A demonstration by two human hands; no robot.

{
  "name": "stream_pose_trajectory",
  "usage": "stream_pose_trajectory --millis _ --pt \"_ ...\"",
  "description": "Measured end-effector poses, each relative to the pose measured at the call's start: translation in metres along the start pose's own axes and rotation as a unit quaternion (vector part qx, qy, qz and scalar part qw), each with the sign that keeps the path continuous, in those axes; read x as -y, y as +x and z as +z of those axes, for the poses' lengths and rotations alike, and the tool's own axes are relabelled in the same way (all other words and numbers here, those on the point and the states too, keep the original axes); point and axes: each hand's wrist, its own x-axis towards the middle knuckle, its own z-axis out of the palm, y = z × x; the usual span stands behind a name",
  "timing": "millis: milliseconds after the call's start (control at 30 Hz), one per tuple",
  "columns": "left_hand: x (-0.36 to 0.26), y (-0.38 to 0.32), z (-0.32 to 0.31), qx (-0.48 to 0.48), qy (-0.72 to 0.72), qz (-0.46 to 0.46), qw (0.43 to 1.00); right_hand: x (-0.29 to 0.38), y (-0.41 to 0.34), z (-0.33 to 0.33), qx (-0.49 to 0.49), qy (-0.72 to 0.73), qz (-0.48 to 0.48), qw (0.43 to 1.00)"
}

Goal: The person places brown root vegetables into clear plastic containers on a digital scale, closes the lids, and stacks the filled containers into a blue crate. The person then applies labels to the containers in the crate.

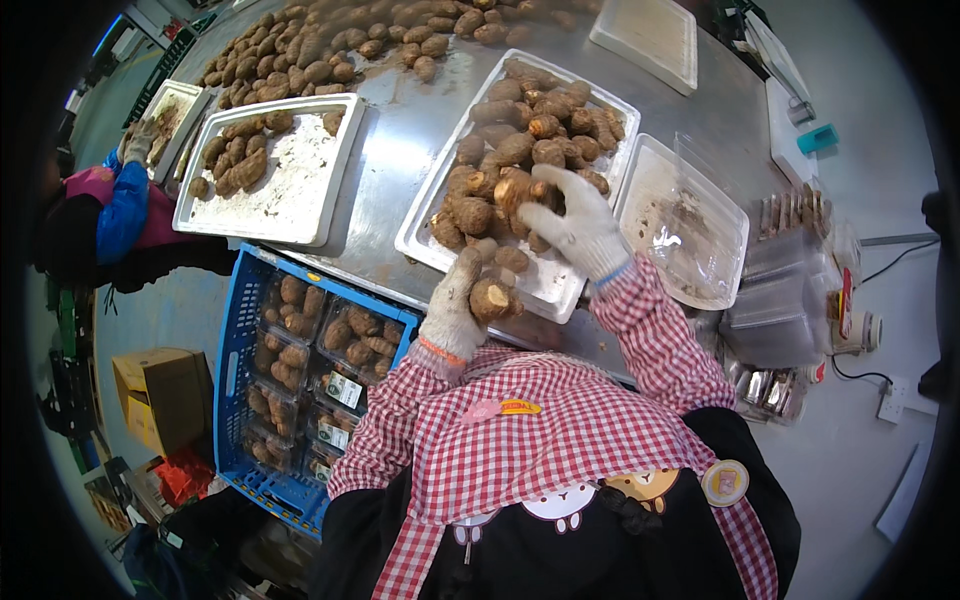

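Note:
My left hand (456, 304), in a white knit glove with an orange cuff edge, holds a brown taro corm (491, 300) with a pale cut end. It is just off the near edge of a white foam tray (551, 300). The tray bears a heap of taro corms (517, 146). Over the heap, my right hand (581, 217), gloved with a blue cuff edge, has thumb and fingers around another taro corm (514, 193), which looks blurred. To its right lies a clear plastic container (686, 244) on a second foam tray (637, 161) with dirt in it.
A blue crate (229, 390) at the left holds clear packs of taro, some labelled. Another foam tray (292, 195) carries several corms. A large taro pile (300, 56) covers the metal table's (382, 187) far side. Stacked clear containers (776, 315) stand right; a co-worker's gloved hands (139, 139) are left.

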Motion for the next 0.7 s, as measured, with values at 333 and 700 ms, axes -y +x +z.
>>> stream_pose_trajectory --millis 333,700 --pt "0.029 0.039 0.049 0.176 -0.133 -0.229 0.948 0.001 -0.09 -0.054 -0.045 0.067 -0.049 0.995" --pt "0.069 0.046 0.215 0.282 0.341 0.094 0.892 -0.062 -0.137 -0.136 -0.338 -0.006 0.03 0.941"
